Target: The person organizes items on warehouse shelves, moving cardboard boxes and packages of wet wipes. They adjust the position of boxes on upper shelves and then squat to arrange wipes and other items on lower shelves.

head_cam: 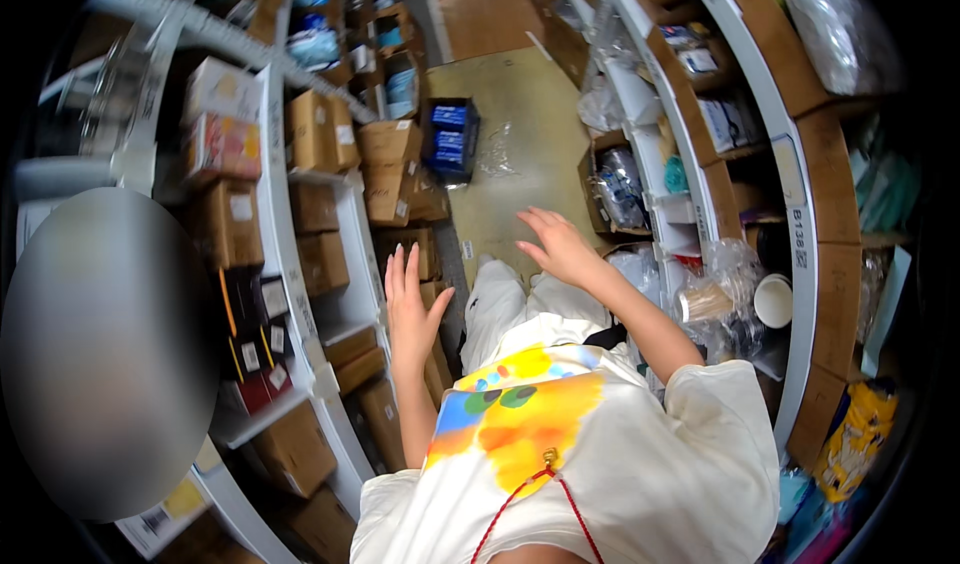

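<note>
My left hand point(414, 313) is raised in front of me at the left, palm down, fingers apart, touching nothing that I can make out. It appears near the stacked cardboard boxes beside the left shelf. To the right, my right hand point(559, 245) hangs over the aisle floor point(510, 181) with its fingers spread and nothing in it. Farther ahead on the floor, a dark open box point(451, 140) holds blue packages. An open cardboard box point(619, 185) with plastic-wrapped items stands by the right shelf.
Metal shelving point(281, 211) with cardboard boxes point(232, 223) lines the left side. On the right shelving point(799, 264) are bagged paper cups point(772, 301) and more boxes. Clear plastic wrap point(496, 153) lies on the floor ahead. A blurred oval covers the far left.
</note>
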The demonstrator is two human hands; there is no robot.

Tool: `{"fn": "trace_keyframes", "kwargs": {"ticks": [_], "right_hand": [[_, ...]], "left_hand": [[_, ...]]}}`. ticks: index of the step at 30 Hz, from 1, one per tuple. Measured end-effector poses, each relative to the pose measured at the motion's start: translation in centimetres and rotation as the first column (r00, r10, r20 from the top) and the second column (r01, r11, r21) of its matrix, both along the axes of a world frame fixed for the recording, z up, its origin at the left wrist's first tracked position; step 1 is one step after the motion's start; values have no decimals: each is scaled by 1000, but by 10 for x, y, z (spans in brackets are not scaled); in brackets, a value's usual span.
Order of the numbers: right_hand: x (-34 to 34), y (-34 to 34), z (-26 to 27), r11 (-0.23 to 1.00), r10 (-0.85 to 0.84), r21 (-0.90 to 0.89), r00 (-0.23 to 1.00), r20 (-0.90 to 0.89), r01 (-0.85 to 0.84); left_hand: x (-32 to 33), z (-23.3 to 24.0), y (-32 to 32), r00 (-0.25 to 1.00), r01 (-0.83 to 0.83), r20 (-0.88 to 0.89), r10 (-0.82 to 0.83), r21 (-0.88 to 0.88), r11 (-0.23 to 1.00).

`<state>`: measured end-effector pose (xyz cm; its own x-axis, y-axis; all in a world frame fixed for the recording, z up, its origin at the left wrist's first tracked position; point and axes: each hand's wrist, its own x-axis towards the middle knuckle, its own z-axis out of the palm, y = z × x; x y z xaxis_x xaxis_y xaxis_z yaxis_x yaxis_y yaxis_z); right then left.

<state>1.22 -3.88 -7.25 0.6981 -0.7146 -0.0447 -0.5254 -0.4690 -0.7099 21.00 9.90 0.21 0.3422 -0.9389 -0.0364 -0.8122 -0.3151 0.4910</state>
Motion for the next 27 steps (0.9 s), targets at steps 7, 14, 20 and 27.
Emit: {"fn": "trace_keyframes", "kwargs": {"ticks": [7,14,20,27], "right_hand": [[-41,-7,-14,940,-310,115,945,-100,321],[-16,-58,-14,858,-476,129,863,-168,498],[47,-154,-17,909,-384,105,909,-161,403],[94,-231,-4,899,-399,169,914,-70,405]], "left_hand": [[19,-34,-99,939,342,-13,-343,85,936],[52,-44,-197,827,557,-142,-544,336,759],[117,-44,-268,896,426,-37,-442,354,833],[182,-55,-334,936,318,-58,-348,569,758]]}}
